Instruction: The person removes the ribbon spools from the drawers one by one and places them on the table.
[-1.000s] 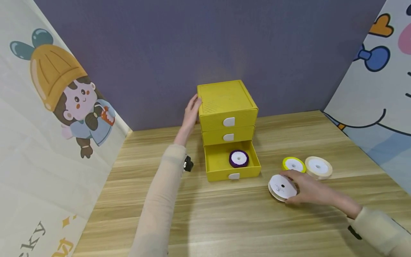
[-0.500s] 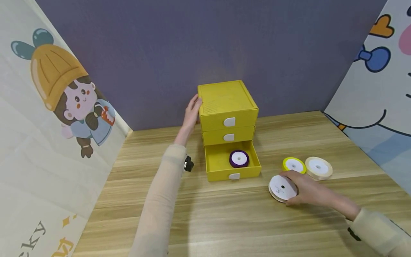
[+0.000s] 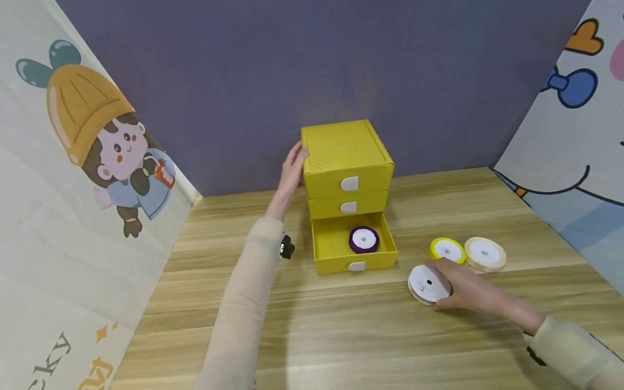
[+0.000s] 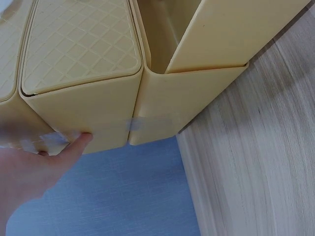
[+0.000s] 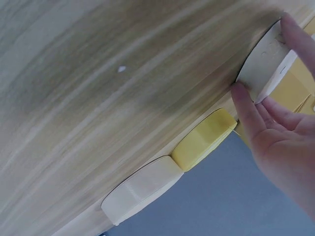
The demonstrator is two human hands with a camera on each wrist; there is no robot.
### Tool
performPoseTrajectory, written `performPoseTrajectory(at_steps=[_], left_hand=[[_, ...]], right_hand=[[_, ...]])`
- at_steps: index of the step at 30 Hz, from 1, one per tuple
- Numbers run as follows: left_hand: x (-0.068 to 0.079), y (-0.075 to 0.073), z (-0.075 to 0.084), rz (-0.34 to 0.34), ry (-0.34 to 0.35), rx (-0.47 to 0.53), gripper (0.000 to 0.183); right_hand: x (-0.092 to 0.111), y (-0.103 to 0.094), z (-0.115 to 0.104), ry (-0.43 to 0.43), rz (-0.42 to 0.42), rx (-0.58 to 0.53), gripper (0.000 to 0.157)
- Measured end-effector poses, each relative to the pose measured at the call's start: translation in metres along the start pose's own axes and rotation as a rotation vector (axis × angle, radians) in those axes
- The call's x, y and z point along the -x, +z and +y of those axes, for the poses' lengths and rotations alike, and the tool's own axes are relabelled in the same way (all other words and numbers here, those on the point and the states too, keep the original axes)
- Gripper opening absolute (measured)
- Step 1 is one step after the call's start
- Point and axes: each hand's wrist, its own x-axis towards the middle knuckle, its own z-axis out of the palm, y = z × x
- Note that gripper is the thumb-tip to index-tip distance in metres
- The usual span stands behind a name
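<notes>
A yellow three-drawer box [image 3: 347,145] stands by the back wall with its bottom drawer [image 3: 322,265] pulled out. Inside that drawer lies a purple ribbon spool [image 3: 364,239]. My left hand [image 3: 291,169] rests against the box's left side; in the left wrist view its thumb [image 4: 78,144] touches the side wall. Between thumb and fingers, my right hand [image 3: 465,287] grips a white ribbon spool [image 3: 425,284] at its right side, to the right of the drawer. In the right wrist view the white spool [image 5: 263,61] is at the wooden tabletop, fingers on its edge.
Just behind my right hand lie a yellow ribbon spool [image 3: 447,249] and a cream ribbon spool [image 3: 485,253], side by side on the wooden table [image 3: 341,336]. A dark blue panel [image 3: 244,97] closes off the back, with printed panels left and right.
</notes>
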Motion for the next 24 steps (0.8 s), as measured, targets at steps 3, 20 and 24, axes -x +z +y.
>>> performPoseTrajectory(at_steps=[3, 20, 24], left_hand=[[-0.001, 0.0, 0.0, -0.004, 0.009, 0.003, 0.063], [0.0, -0.001, 0.0, 0.001, -0.004, 0.013, 0.062], [0.0, -0.001, 0.001, -0.003, -0.003, 0.017, 0.062]], right_hand=[[0.0, 0.0, 0.001, -0.006, 0.0, 0.003, 0.086], [0.0, -0.006, -0.005, -0.008, -0.018, 0.028, 0.093], [0.0, -0.015, -0.006, -0.045, 0.042, 0.062, 0.09]])
